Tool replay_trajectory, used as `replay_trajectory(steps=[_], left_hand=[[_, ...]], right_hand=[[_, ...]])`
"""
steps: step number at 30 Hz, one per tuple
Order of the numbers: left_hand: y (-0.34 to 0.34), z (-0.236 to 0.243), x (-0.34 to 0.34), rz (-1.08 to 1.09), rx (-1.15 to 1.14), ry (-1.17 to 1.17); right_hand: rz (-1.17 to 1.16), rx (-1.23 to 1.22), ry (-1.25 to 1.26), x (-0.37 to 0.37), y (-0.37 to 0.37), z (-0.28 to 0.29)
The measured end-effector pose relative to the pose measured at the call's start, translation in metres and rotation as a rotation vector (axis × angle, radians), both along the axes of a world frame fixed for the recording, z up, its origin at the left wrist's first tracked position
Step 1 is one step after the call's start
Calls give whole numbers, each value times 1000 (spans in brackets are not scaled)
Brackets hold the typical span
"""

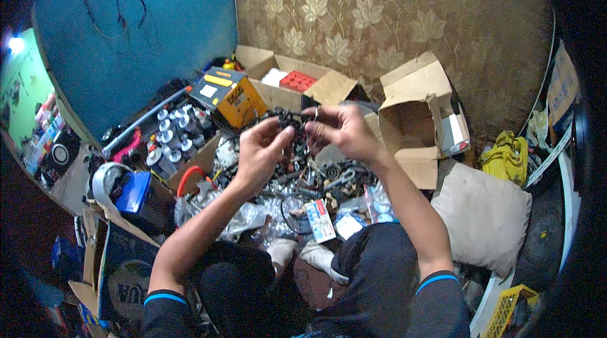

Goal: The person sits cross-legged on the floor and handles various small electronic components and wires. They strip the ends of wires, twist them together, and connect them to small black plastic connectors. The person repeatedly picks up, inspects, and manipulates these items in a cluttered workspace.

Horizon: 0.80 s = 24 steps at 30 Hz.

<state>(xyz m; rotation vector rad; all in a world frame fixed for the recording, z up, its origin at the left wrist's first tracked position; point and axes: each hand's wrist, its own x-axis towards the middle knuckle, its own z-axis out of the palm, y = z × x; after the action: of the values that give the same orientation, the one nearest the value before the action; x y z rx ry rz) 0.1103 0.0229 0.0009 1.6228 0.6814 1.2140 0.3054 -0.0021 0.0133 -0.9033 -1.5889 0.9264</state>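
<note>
Both arms reach out over a heap of mixed small parts. My left hand (pixel 260 153) is closed, thumb against fingers, on a small black part (pixel 286 117) whose exact kind is too small to tell. Close beside it on the right, my right hand (pixel 346 132) is pinched, with a pale ring-like band on one finger. Something dark shows at its fingertips, but it blends into the clutter behind. Below the hands lie dark mechanical parts (pixel 329 177), clear plastic bags (pixel 272 208) and a small white, blue and red box (pixel 320 220).
A yellow-and-black box (pixel 229 96) stands behind, left of an open carton (pixel 411 126). White-capped bottles (pixel 167 132) fill a box at left. A red tray (pixel 297 81) sits at the back. To the right are a pale cushion (pixel 482 215) and a yellow bag (pixel 506 158).
</note>
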Motion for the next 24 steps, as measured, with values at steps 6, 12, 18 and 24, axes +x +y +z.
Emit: replay_trajectory(steps=[6, 12, 18, 24], left_hand=[[-3, 5, 20, -85, -108, -123], [-10, 7, 36, -105, -65, -26], [-5, -13, 44, -67, -53, 67], [-1, -22, 42, -107, -65, 150]], right_hand=[[-161, 71, 91, 29, -29, 28], [-672, 83, 145, 62, -120, -42], [-1207, -250, 495, 92, -300, -175], [-1527, -609, 471, 79, -410, -239]])
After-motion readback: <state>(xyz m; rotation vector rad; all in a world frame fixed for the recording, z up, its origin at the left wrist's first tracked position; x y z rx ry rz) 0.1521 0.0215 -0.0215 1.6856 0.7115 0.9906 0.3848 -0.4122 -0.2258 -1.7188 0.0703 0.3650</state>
